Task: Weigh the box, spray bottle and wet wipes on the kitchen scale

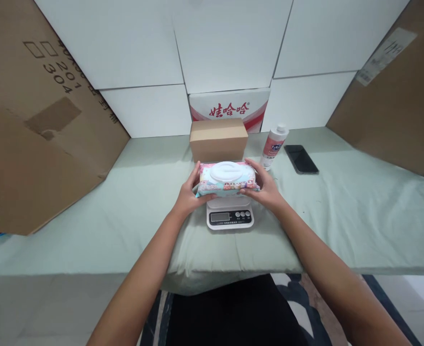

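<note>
A pack of wet wipes (227, 179) with a white flip lid and a pink and pale blue wrapper is held level between both hands. My left hand (190, 191) is closed on its left end, thumb along the front edge. Gripping the right end is my right hand (265, 186), fingers behind and thumb in front. Directly beneath the pack is a white digital kitchen scale (230, 218); its display and buttons face me. The pack hides the scale's weighing surface, so I cannot tell whether they touch.
Behind the pack stands a brown cardboard box (218, 139), with a white and red carton (229, 105) farther back. A white and pink bottle (272, 146) and a black phone (301, 159) are to the right. Large cardboard panels (53, 144) flank the green cloth-covered table (359, 216).
</note>
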Demonstrator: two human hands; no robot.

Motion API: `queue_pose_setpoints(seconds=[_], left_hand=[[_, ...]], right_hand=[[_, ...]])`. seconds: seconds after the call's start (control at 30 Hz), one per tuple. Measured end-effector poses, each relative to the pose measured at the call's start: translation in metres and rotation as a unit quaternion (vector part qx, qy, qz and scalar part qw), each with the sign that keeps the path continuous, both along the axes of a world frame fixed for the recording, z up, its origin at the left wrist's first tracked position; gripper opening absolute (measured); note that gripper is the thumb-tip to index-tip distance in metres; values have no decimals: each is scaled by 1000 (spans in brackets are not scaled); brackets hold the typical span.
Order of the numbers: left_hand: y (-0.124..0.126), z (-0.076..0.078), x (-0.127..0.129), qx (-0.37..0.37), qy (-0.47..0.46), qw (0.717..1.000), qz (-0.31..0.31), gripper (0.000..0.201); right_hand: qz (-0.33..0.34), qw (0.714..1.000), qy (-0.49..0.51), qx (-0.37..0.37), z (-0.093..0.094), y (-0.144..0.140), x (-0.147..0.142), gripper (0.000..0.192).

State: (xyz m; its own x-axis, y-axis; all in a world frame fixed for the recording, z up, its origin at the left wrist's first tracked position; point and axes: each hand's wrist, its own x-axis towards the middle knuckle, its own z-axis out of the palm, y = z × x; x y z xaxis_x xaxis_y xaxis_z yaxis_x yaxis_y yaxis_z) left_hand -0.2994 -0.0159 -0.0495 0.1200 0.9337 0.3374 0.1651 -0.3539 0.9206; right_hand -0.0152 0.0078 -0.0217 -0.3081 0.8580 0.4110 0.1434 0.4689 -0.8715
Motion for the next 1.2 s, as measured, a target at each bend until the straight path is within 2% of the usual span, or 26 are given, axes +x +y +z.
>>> queue_pose_setpoints(seconds=[0.47, 0.83, 1.2], left_hand=[[1, 0, -4, -7, 6, 1000, 6, 139], [2, -1, -6, -12, -6, 1000, -14, 139], [3, -1, -9, -2, 3, 1000, -10, 140]], right_hand=[[9, 999, 11, -44, 1, -2, 1, 112], [17, 998, 19, -58, -1, -1, 5, 112], [11, 998, 13, -56, -5, 4, 10, 121]])
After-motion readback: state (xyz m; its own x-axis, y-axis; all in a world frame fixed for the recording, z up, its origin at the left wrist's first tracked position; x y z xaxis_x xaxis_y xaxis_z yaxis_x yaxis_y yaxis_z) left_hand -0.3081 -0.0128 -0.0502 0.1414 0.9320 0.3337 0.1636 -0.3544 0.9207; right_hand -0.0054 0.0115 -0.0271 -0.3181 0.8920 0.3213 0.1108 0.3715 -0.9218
